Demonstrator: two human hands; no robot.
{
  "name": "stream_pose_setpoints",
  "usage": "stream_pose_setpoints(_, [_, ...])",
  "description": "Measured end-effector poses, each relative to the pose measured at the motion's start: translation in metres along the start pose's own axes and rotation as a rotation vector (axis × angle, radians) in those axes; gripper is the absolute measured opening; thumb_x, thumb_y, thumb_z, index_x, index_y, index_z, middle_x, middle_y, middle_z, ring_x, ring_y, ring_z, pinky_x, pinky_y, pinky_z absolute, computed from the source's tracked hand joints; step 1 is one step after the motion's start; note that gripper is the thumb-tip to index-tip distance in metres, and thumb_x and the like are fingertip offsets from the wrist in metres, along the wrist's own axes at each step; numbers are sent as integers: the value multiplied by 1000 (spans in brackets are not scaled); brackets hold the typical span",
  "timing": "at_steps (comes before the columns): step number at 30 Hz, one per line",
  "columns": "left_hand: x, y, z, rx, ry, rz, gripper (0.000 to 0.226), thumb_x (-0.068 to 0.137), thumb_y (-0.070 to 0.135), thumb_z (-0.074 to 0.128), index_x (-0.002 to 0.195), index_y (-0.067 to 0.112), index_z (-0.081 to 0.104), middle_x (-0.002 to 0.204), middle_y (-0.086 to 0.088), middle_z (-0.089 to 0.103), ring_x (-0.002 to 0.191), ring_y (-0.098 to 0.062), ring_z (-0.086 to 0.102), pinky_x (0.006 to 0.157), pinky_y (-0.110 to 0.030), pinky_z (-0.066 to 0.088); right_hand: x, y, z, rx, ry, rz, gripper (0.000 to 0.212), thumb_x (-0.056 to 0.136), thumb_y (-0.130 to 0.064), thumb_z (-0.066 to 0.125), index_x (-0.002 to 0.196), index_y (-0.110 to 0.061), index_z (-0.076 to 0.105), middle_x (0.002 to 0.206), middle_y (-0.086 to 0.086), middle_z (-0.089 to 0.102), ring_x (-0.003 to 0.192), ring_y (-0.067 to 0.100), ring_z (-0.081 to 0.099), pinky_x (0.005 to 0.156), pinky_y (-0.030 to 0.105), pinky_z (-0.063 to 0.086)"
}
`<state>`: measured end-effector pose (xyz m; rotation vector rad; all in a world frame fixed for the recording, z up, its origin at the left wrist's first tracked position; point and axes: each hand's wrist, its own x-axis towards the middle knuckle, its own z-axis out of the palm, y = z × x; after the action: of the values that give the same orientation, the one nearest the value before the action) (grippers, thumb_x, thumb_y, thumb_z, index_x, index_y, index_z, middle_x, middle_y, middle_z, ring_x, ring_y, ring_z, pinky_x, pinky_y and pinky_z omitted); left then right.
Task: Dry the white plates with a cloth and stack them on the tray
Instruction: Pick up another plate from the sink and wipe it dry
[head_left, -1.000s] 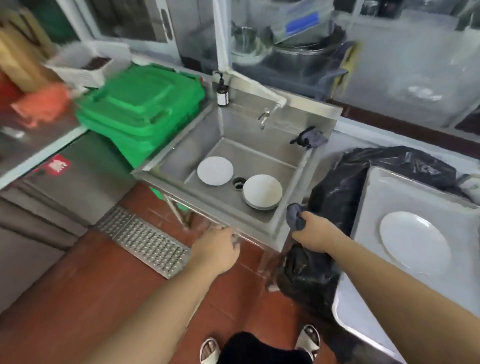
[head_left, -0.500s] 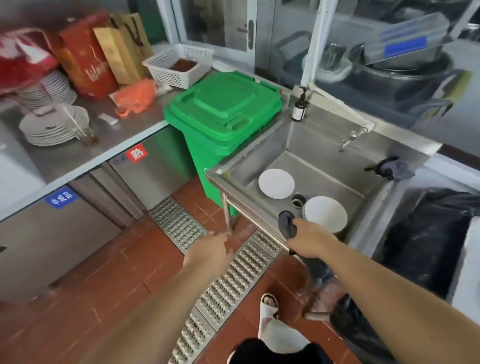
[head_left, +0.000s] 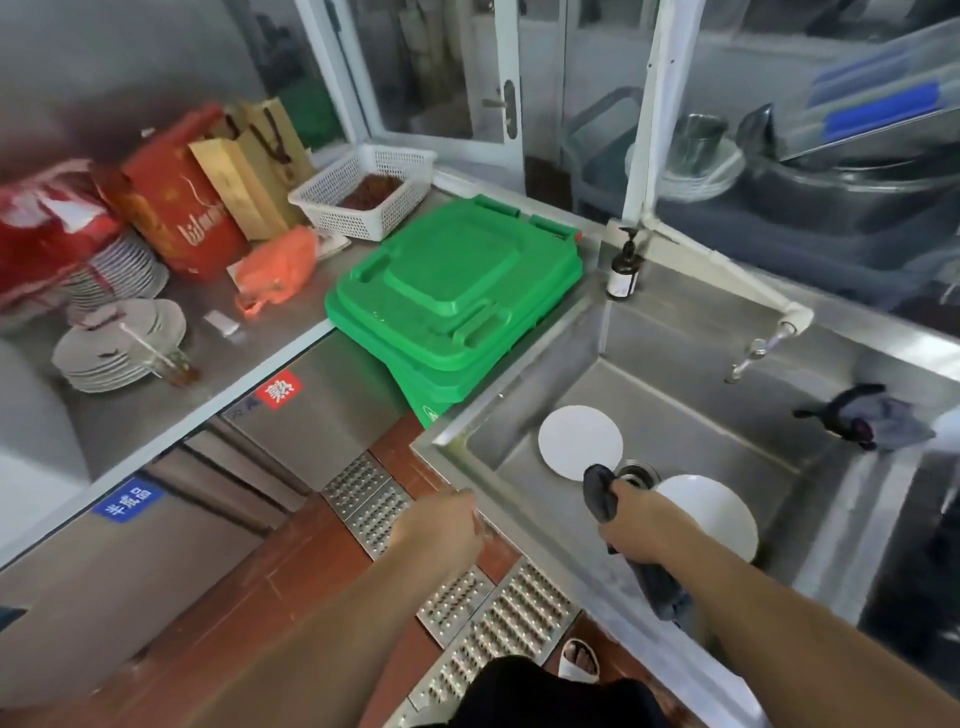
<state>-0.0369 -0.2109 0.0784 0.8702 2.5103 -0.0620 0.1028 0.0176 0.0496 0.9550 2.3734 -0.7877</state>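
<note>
Grey cloth (head_left: 600, 491) gripped in right hand (head_left: 636, 525) over steel sink (head_left: 696, 395); left hand (head_left: 441, 527) loosely curled, holding nothing (near sink corner). White plates (head_left: 580, 442) lie in basin. Green bin (head_left: 457, 296) beside sink, red tile floor (head_left: 291, 561).

Bare forearms, dark garment (head_left: 545, 691), white slipper (head_left: 577, 661).

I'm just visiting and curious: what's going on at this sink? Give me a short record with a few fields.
place: steel sink beside a green bin
plates in sink: one flat white plate; one stack of white plates by the drain
right hand: grips a dark cloth over the sink
left hand: holds nothing, near the sink's front edge
other cloth: lies on the sink's right rim
tray: not in view
</note>
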Motion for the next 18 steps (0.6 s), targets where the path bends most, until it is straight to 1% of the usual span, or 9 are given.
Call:
stream_pose_setpoints(3, [30, 14, -8, 46, -49, 11, 41, 101, 45, 53, 138, 26, 58, 132, 1, 63, 117, -24, 64, 94, -42, 56, 18, 15, -13, -18, 12, 40, 47, 86, -33, 58, 131, -23, 51, 103, 5, 65, 97, 31, 70, 83, 43, 59])
stream_pose_setpoints(6, [62, 27, -10, 76, -113, 54, 34, 101, 41, 52, 130, 25, 62, 127, -2, 67, 112, -25, 66, 93, -41, 57, 32, 31, -16, 13, 18, 98, 44, 87, -31, 58, 129, -21, 51, 106, 7, 64, 100, 33, 68, 84, 44, 58])
stream_pose_setpoints(8, [85, 34, -12, 100, -152, 107, 28, 100, 36, 53, 122, 23, 63, 124, -3, 67, 109, -27, 66, 92, -43, 57, 42, 43, -15, 32, 0, 131, 44, 89, -28, 58, 132, -17, 51, 114, 10, 65, 105, 34, 66, 90, 44, 56])
stream_pose_setpoints(10, [110, 42, -10, 132, -173, 167, 25, 98, 35, 55, 119, 22, 63, 126, -4, 64, 112, -29, 64, 93, -41, 55, 50, 56, -12, 69, -33, 186, 47, 91, -25, 57, 136, -16, 50, 123, 11, 65, 111, 33, 63, 96, 43, 53])
stream_pose_setpoints(12, [134, 49, -9, 172, -187, 212, 25, 98, 32, 54, 119, 23, 63, 128, -3, 62, 115, -29, 63, 90, -40, 54, 56, 64, -10, 124, -44, 263, 49, 92, -27, 57, 139, -18, 49, 128, 8, 63, 116, 33, 60, 95, 42, 50])
stream_pose_setpoints(14, [160, 54, -6, 210, -216, 261, 21, 99, 30, 51, 115, 23, 62, 126, -4, 62, 113, -29, 64, 85, -38, 51, 63, 67, -7, 172, -48, 335, 50, 92, -29, 57, 140, -20, 47, 125, 6, 62, 116, 33, 58, 97, 44, 50])
stream_pose_setpoints(15, [173, 54, -5, 222, -236, 285, 20, 99, 29, 51, 114, 23, 62, 126, -3, 61, 113, -29, 63, 83, -37, 48, 66, 67, -5, 190, -45, 371, 51, 91, -29, 56, 140, -20, 47, 120, 5, 61, 113, 33, 59, 97, 45, 51])
stream_pose_setpoints(17, [199, 53, -5, 234, -274, 327, 16, 99, 28, 52, 111, 22, 61, 126, -4, 60, 112, -30, 63, 78, -35, 43, 74, 63, -3, 214, -8, 448, 50, 88, -32, 56, 137, -24, 48, 107, 3, 60, 99, 32, 61, 85, 44, 53])
stream_pose_setpoints(18, [212, 51, -5, 241, -289, 355, 15, 98, 27, 53, 110, 22, 61, 125, -4, 61, 111, -31, 64, 76, -35, 41, 78, 61, -2, 222, 8, 488, 52, 87, -34, 57, 137, -25, 48, 104, 2, 60, 95, 32, 62, 80, 44, 53])
